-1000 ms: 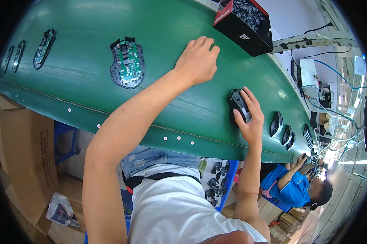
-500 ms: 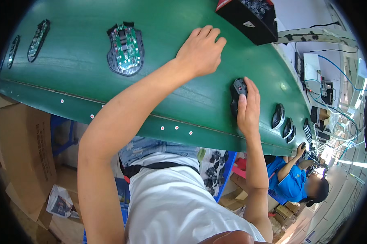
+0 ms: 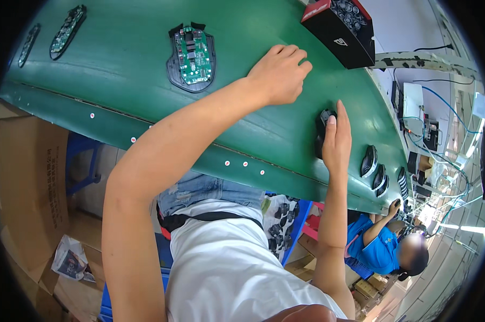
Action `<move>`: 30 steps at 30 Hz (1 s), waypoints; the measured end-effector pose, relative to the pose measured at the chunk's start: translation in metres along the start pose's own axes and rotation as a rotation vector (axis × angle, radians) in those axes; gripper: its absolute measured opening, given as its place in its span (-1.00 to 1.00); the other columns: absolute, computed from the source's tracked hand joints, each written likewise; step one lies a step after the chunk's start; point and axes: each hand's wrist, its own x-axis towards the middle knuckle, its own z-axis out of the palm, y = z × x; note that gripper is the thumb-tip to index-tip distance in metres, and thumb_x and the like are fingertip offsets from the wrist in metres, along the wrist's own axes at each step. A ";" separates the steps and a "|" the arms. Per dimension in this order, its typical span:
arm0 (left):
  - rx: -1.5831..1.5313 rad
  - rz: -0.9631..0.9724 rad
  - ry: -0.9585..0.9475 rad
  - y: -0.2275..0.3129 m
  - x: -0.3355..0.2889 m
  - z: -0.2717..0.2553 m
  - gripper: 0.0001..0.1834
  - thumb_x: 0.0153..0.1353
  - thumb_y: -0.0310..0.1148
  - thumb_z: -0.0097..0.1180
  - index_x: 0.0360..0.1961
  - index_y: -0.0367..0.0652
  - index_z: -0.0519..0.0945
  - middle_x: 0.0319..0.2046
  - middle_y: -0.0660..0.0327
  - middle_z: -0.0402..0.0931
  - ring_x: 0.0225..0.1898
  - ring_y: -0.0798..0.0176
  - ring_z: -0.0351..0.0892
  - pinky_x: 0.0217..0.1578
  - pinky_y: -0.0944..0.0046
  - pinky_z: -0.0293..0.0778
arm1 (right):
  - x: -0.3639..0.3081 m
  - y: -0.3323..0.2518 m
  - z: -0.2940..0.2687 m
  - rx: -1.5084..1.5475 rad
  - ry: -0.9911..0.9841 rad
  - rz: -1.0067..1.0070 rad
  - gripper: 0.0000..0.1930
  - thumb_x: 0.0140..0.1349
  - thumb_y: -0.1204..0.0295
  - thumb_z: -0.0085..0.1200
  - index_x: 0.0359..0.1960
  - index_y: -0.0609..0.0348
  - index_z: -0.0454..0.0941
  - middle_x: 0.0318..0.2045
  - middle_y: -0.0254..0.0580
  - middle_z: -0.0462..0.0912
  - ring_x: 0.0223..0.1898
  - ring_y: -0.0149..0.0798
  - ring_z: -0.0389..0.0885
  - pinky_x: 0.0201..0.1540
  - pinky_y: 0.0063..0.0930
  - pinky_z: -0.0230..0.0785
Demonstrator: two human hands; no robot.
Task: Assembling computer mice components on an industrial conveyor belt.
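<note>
My right hand [image 3: 336, 147] rests along the right side of a black computer mouse [image 3: 320, 140] on the green bench top [image 3: 242, 121]. Its fingers are stretched out straight, and the thumb lies against the mouse's edge. My left hand [image 3: 280, 75] is farther in on the bench, with its fingers curled down; whatever they may hold is hidden beneath them. Left of that hand lies an opened mouse base [image 3: 191, 59] with a green circuit board facing up. More circuit-board mouse parts [image 3: 68, 33] lie at the far left.
A black and red box [image 3: 341, 37] of small dark parts stands at the back right. Several black mice [image 3: 369, 161] are spread along the bench to the right. There a co-worker in a blue shirt [image 3: 379, 244] sits. A large cardboard box [image 3: 30, 188] stands below at left.
My right fingers have straightened along the mouse, where they were bent round it before. My left hand stays curled. The opened mouse base appears farther right; the whole view has shifted slightly.
</note>
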 end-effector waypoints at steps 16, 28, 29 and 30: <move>-0.096 0.089 -0.029 0.006 0.003 -0.002 -0.64 0.17 -0.35 0.22 0.00 -0.20 0.57 0.21 -0.02 0.44 0.34 -0.13 0.33 0.33 -0.07 0.26 | -0.019 0.104 -0.022 -0.125 0.341 0.179 -0.80 0.33 0.38 0.15 -0.09 0.13 0.70 -0.01 -0.01 0.69 0.03 0.06 0.63 0.14 -0.13 0.43; 0.097 -0.145 0.148 -0.018 0.007 -0.092 -0.63 0.22 -0.26 0.24 0.01 -0.16 0.59 0.20 -0.02 0.46 0.35 -0.20 0.29 0.33 -0.15 0.20 | 0.042 -0.016 0.047 0.079 0.131 -0.182 -0.45 0.29 0.26 0.13 0.28 0.21 0.39 0.36 0.14 0.30 0.41 0.16 0.24 0.42 0.01 0.13; 0.133 -0.185 0.116 -0.021 -0.006 -0.102 -0.61 0.23 -0.23 0.24 0.04 -0.16 0.58 0.22 -0.02 0.44 0.36 -0.23 0.27 0.33 -0.16 0.20 | 0.050 -0.024 0.051 0.104 0.088 -0.240 -0.46 0.29 0.26 0.13 0.27 0.21 0.39 0.36 0.13 0.30 0.41 0.16 0.24 0.42 0.00 0.13; 0.195 -0.195 0.068 -0.028 -0.022 -0.111 -0.55 0.25 -0.15 0.25 0.08 -0.16 0.57 0.26 -0.03 0.41 0.37 -0.28 0.23 0.34 -0.17 0.17 | 0.057 -0.031 0.055 0.126 0.045 -0.298 -0.46 0.28 0.27 0.14 0.26 0.22 0.40 0.36 0.13 0.30 0.41 0.16 0.23 0.42 -0.01 0.13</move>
